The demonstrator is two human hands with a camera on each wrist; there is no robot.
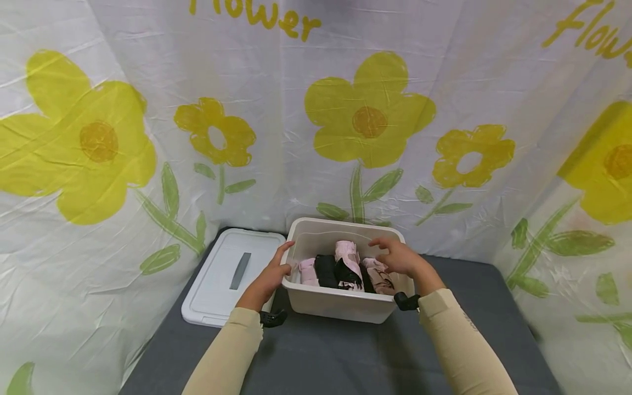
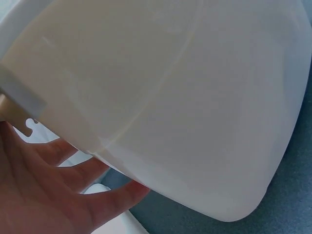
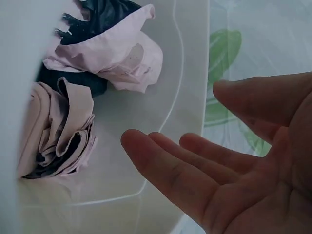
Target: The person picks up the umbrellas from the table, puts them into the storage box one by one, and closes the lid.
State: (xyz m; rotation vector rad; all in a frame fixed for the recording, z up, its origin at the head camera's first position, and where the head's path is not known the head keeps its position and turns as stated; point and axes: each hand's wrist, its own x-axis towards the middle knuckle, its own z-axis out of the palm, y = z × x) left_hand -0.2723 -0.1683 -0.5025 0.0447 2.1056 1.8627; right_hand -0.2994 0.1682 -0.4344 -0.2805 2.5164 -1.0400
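A white plastic storage bin [image 1: 340, 304] stands on the dark table with several rolled clothes inside. Among them are a black roll [image 1: 326, 271], a light pink roll [image 1: 308, 272], an upright pink and black bundle [image 1: 348, 263] and a dusty-pink roll with dark print [image 1: 380, 277]. At the bin's left end, my left hand [image 1: 269, 278] has its fingers spread along the outer wall [image 2: 195, 122]. My right hand [image 1: 402, 259] hovers over the right end, fingers extended and apart from the thumb, holding nothing. In the right wrist view, its fingertips [image 3: 134, 141] point toward the dusty-pink roll [image 3: 63, 131].
Left of the bin, a white lid [image 1: 217, 285] with a grey handle [image 1: 240, 271] lies flat on the dark table [image 1: 321, 356]. A white curtain [image 1: 281, 164] printed with yellow flowers hangs close behind the bin and along both sides.
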